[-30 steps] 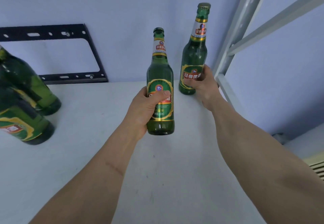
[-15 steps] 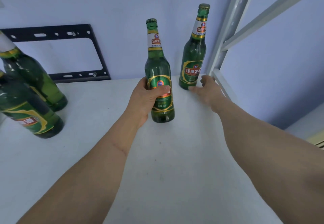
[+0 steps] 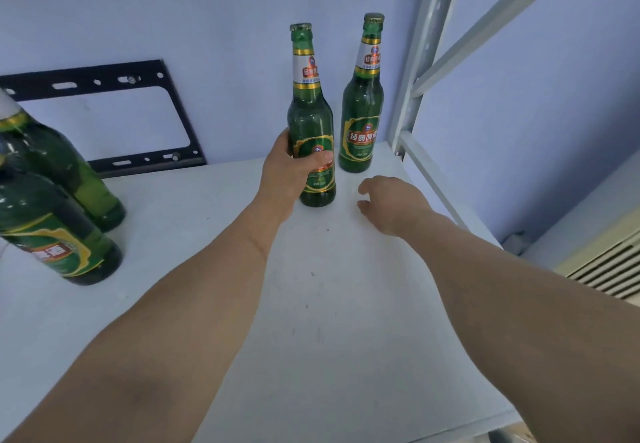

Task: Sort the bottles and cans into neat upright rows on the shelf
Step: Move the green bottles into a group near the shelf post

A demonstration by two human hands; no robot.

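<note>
My left hand [image 3: 289, 172] grips a green beer bottle [image 3: 310, 120] around its lower body; the bottle stands upright with its base on the white shelf [image 3: 311, 304]. Just right of it, a second green bottle [image 3: 362, 103] stands upright in the back right corner. My right hand [image 3: 388, 203] hovers over the shelf in front of that bottle with loosely curled fingers and holds nothing. Two more green bottles [image 3: 52, 228] stand at the left edge of the view, one behind the other.
A black metal bracket [image 3: 104, 113] is fixed to the wall behind the shelf. A grey shelf upright [image 3: 415, 72] and its side rail border the shelf on the right. A beige vented unit [image 3: 606, 262] sits lower right, beyond the shelf.
My left hand has carried its bottle back and to the right, setting it down beside the corner bottle. My right hand has let go of the corner bottle and pulled back toward me.
</note>
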